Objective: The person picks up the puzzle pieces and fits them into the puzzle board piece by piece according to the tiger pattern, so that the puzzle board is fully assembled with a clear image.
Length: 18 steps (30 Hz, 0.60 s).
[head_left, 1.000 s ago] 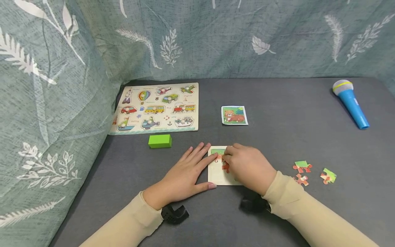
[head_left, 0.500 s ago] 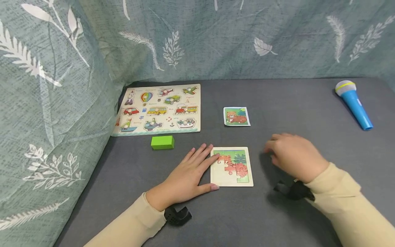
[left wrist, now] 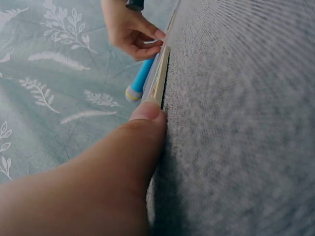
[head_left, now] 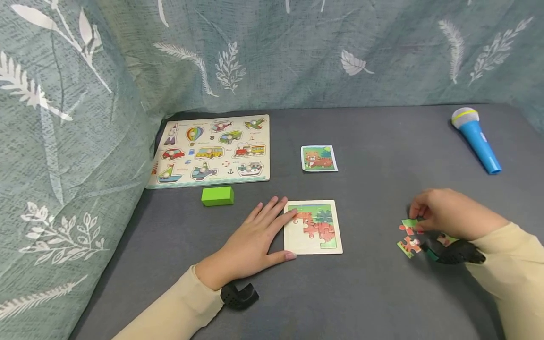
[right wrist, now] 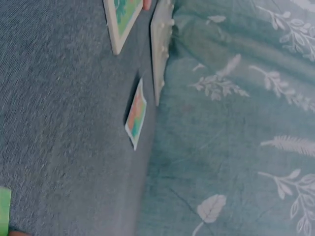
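Observation:
A square wooden jigsaw board [head_left: 293, 241] lies in front of me, with joined tiger pieces along its top and right and bare wood at lower left. My left hand [head_left: 250, 241] rests with spread, straight fingers on the board's left edge; in the left wrist view its thumb [left wrist: 147, 115] touches the board's side. Farther right, my right hand [head_left: 456, 215] pinches a green-and-orange jigsaw piece [head_left: 409, 225] between thumb and forefinger at the table. Just below it lies another jigsaw piece [head_left: 411, 245]. A third piece [head_left: 446, 239] is partly hidden behind the right wrist's camera.
Behind the board lies a small tiger picture card [head_left: 319, 158]. A wooden vehicle puzzle [head_left: 212, 146] and a green block [head_left: 217, 196] are at the left. A blue toy microphone [head_left: 478, 141] lies at back right. Patterned cloth [head_left: 289, 61] hangs behind the table.
My right hand has left the board and moved right to the loose pieces, taking hold of one. The left hand stays in place on the board.

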### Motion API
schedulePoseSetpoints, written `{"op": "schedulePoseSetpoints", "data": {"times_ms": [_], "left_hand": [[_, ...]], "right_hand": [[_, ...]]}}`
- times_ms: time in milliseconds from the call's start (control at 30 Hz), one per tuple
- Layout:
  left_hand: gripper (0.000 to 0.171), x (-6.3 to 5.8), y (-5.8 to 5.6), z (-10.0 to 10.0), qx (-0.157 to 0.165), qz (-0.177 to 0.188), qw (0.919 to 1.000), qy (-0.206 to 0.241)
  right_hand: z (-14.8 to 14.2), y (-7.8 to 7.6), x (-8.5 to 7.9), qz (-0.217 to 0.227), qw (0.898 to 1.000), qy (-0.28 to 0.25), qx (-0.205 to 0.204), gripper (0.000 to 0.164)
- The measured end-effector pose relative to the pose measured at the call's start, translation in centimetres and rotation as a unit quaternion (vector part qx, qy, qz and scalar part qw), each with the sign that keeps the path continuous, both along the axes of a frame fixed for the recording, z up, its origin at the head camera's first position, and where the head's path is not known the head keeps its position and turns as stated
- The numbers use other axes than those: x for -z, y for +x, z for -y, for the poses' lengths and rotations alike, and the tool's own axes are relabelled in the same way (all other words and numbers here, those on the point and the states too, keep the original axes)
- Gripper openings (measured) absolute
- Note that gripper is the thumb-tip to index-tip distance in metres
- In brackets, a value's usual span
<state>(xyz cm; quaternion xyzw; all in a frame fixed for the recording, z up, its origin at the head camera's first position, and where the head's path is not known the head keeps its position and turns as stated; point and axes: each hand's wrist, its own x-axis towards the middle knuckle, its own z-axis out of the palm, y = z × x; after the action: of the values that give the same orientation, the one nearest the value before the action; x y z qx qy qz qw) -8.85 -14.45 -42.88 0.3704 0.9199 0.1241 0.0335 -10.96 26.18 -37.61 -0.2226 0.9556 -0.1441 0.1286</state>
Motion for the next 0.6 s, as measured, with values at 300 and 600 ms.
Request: {"op": "schedulePoseSetpoints", "data": {"times_ms": [300,600], "left_hand": [[0.085,0.2,-0.1,-0.1,0.004,-0.001,1.0000,-0.003],[0.085,0.0,0.0,0.0,0.004,0.003,1.0000,-0.001]], "right_hand": [[-0.9,-1.1,0.0,0.086,0.995,-0.033,-0.025,0.024],[2.1,-1.6,-3.3,0.149,0.983,-0.110,0.015,0.012]]}}
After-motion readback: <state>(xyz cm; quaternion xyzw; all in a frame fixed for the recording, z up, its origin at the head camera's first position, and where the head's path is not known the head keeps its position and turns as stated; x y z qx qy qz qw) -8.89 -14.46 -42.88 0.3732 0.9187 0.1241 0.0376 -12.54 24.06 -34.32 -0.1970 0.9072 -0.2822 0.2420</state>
